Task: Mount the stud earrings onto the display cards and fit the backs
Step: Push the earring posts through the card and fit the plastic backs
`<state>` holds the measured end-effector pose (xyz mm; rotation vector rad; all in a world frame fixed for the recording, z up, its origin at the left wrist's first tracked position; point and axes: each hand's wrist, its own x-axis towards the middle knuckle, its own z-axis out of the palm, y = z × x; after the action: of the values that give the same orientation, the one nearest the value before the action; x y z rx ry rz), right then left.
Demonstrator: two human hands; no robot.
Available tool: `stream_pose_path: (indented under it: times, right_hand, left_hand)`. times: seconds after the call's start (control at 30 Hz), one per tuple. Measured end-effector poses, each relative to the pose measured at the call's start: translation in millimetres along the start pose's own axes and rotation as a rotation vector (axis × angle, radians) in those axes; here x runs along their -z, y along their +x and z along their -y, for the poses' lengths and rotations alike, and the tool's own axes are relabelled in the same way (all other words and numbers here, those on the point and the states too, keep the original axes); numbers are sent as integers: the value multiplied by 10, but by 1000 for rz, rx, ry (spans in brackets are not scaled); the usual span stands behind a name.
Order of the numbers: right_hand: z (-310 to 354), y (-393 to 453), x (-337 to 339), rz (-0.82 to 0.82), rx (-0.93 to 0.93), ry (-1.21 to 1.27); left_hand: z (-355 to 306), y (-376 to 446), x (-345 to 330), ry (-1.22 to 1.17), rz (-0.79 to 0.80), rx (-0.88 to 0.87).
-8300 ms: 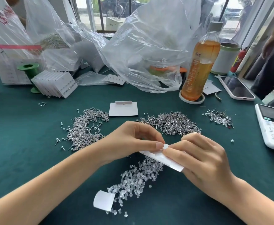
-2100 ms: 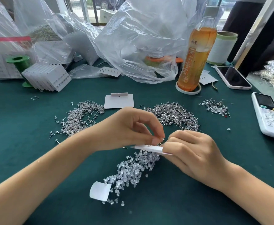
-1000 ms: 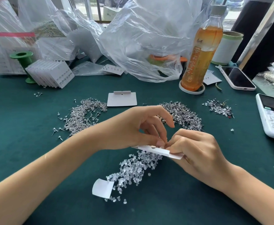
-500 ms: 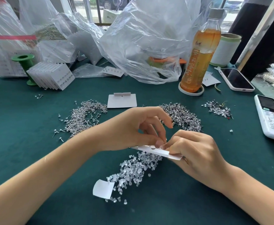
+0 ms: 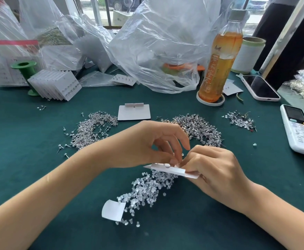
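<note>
Near the front edge of the green table, the left hand has lifted its forefinger, thumb and middle finger pinching at posts on the small white display card — the right hand still grips it; backs apparently going on.

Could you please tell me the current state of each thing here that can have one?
Display card: held in both hands, posts sticking up.
Left hand: pinching at the card.
Right hand: gripping the card.
Tea bottle: capped, upright.
Smartphone: screen dark.
Blank card: flat, unfilled.
</note>
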<state>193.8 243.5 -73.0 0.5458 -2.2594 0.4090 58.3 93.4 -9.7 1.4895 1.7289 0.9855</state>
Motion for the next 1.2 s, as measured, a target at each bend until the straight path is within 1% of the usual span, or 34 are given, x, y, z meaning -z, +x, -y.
stream_pose_path:
  times: [0.17, 0.4, 0.57, 0.67, 0.77, 1.0, 1.2]
  right_hand:
    - [4, -5, -5, -3, -13, 12]
    - [-17, -24, 2, -11, -30, 4]
    - [-10, -16, 2, -1, -2, -37]
    - [-3, -12, 0, -9, 16, -55]
    - [-4, -19, -6, -16, -9, -46]
    - [-5, -31, -22, -13, 2, -87]
    - [38, 3, 3, 0, -26, -114]
  left_hand:
    - [-14, -10, -3, 50, 10, -7]
    - [-11, -13, -5, -87, -52, 26]
    - [4, -8, -37, -113, -49, 50]
    - [12, -8, -39, -108, -42, 56]
    - [8, -13, -47, -100, -50, 55]
    - [5, -15, -63, -47, -42, 25]
    - [29, -6, -65, 2, -42, -7]
